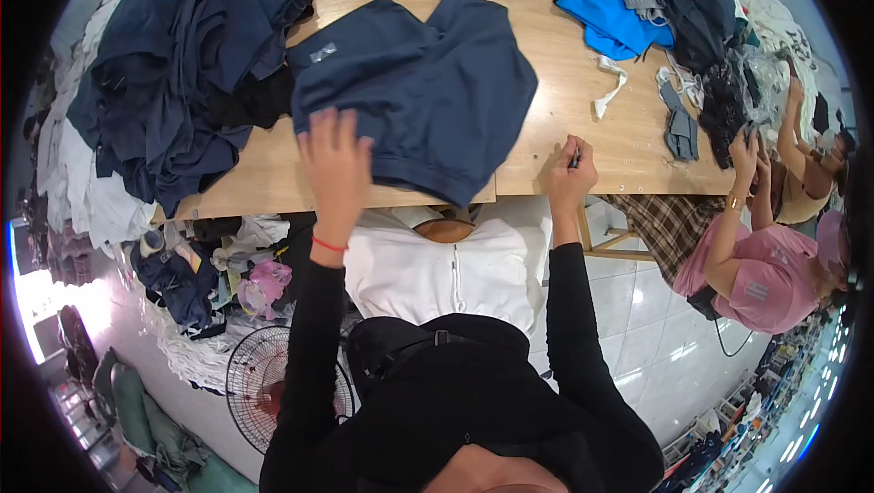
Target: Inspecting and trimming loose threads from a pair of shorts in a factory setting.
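black sleeves lead up to the table edge (273, 197). left hand (335, 161) lies open-fingered on the navy garment (419, 92), which spreads beyond it; right hand (569, 170), clenched on something small, sits beside the garment's right hem.

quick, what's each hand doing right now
Left hand: open, fingers spread on the navy garment.
Right hand: closed around a small dark object; what it is cannot be told.
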### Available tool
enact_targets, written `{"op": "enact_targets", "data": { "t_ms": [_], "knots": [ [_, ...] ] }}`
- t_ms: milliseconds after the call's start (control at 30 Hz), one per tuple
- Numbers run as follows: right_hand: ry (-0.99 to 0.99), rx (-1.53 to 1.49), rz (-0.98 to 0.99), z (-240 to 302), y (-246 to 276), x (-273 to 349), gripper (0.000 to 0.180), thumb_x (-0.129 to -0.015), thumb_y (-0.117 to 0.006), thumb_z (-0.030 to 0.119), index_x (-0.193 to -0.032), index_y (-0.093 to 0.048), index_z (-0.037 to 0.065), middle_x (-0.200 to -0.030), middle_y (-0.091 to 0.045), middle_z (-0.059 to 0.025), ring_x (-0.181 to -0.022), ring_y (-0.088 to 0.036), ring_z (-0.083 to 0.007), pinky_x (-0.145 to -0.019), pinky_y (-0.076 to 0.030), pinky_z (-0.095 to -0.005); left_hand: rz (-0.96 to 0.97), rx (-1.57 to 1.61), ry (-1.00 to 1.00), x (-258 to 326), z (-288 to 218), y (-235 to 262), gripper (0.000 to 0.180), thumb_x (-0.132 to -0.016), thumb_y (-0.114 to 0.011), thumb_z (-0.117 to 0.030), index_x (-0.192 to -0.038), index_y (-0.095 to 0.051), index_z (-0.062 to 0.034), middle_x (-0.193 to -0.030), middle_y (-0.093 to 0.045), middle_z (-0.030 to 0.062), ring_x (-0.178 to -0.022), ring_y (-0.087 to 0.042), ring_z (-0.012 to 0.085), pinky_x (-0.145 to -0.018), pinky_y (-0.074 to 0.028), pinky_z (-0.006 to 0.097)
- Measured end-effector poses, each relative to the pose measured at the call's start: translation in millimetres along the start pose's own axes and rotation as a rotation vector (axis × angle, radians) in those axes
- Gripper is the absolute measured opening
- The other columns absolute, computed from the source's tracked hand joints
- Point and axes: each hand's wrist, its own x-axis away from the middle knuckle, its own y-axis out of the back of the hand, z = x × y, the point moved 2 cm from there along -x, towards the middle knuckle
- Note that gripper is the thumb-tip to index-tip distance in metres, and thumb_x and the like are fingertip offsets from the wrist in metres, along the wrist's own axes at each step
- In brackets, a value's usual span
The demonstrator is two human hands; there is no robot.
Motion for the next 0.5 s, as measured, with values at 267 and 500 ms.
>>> {"op": "enact_targets", "data": {
  "t_ms": [267, 500],
  "knots": [
    [-0.01, -0.052, -0.018, 7, -7, -4, 0.01, -0.101, -0.07, 0.009, -0.106, -0.074, 0.002, -0.081, -0.072, -0.0139, -0.066, -0.066, -0.0236, -0.065, -0.054, -0.0356, 0.158, 0.498, -0.195, 31, -56, -2, 0.026, -0.091, -0.081, -0.021, -0.114, -0.077, -0.0081, -0.142, -0.067, 0.0184, -0.143, -0.054, 0.0422, -0.119, -0.039, 0.054],
    [0.01, 0.033, 0.022, 3, 10, 1, 0.006, -0.1, -0.067, 0.007, -0.103, -0.072, 0.005, -0.082, -0.071, -0.0163, -0.07, -0.069, -0.034, -0.065, -0.054, -0.0423, 0.178, 0.675, -0.146, 17, -57, 25, 0.017, -0.085, -0.082, -0.006, -0.092, -0.067, -0.0031, -0.134, -0.071, 0.0194, -0.139, -0.058, 0.0414, -0.114, -0.045, 0.048]
  ]
}}
